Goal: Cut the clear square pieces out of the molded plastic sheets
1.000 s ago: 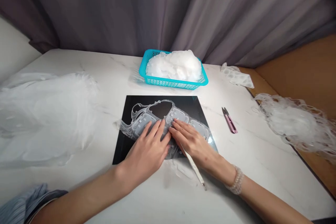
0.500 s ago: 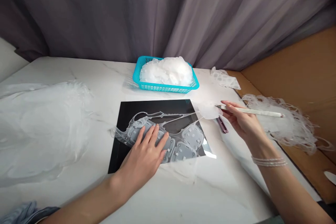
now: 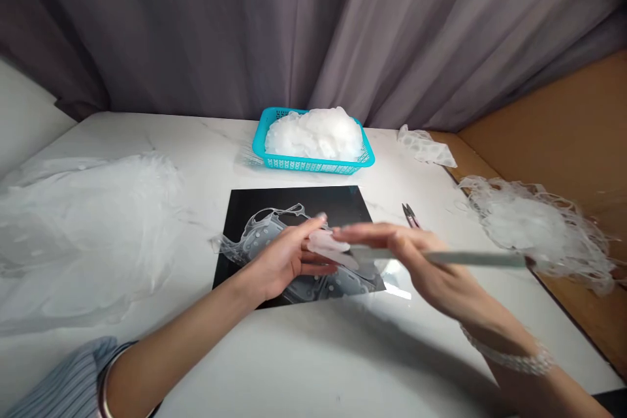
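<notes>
My left hand (image 3: pixel 287 251) is over the black board (image 3: pixel 245 206), a translucent white soft sheet piece (image 3: pixel 327 241) between its thumb and fingers. My right hand (image 3: pixel 416 261) is blurred by motion; its outstretched fingertips touch or nearly touch that piece. Across the right hand lies a pen-shaped craft knife (image 3: pixel 475 259) with a pale wrapped handle, its metal end pointing left. On the board under my hands lies a clear, dotted silicone-like sheet (image 3: pixel 259 232) with thin looping edge strips, partly hidden by the left hand.
A turquoise basket (image 3: pixel 313 164) heaped with white translucent pieces (image 3: pixel 318 134) stands at the back. Stacked filmy sheets (image 3: pixel 93 228) lie left. Small dark-handled snips (image 3: pixel 410 215) are right of the board. Tangled clear scraps (image 3: pixel 533 225) and a patterned strip (image 3: pixel 426 147) lie further right.
My left hand has lifted off the sheet and turned, now holding a translucent piece. My right hand has swung left with the knife to meet it. The strips stretched rightward have gone.
</notes>
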A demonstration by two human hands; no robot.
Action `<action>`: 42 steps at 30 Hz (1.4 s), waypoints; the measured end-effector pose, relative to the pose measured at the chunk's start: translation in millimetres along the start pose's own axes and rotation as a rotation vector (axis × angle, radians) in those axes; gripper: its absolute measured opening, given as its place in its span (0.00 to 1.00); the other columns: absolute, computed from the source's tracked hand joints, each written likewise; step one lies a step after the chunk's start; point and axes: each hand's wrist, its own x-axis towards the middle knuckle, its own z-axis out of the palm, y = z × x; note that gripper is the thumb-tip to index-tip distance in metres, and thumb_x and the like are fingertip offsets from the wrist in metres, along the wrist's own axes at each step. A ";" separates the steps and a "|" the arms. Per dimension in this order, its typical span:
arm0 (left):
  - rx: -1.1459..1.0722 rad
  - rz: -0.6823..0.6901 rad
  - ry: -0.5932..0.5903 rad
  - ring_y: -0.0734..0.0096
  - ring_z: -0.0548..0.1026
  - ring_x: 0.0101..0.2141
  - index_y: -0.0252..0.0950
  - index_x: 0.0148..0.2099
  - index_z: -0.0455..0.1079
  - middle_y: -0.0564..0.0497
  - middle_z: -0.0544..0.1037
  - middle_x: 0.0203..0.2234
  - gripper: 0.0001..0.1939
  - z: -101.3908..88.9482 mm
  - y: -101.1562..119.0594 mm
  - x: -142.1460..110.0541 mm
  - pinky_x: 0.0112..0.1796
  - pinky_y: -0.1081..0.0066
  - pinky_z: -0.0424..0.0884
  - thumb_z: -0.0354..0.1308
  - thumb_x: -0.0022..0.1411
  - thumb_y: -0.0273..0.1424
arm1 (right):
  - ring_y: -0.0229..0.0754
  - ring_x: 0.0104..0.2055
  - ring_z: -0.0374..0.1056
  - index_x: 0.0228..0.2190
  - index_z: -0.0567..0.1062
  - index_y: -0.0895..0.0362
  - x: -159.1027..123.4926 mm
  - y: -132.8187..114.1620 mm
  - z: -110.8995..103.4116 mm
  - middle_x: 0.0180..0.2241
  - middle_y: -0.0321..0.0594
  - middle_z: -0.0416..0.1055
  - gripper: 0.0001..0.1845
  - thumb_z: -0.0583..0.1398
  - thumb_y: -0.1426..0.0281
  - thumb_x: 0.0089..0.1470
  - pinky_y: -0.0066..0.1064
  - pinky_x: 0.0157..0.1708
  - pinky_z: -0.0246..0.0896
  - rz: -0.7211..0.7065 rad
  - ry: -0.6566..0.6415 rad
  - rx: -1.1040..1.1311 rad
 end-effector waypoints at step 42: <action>0.218 0.309 0.100 0.62 0.77 0.45 0.35 0.49 0.76 0.45 0.82 0.41 0.15 -10.0 -1.8 1.5 0.44 0.68 0.71 0.61 0.62 0.35 | 0.36 0.22 0.57 0.28 0.79 0.57 56.1 35.8 -20.7 0.20 0.35 0.67 0.23 0.58 0.51 0.58 0.30 0.23 0.48 0.183 0.114 -0.396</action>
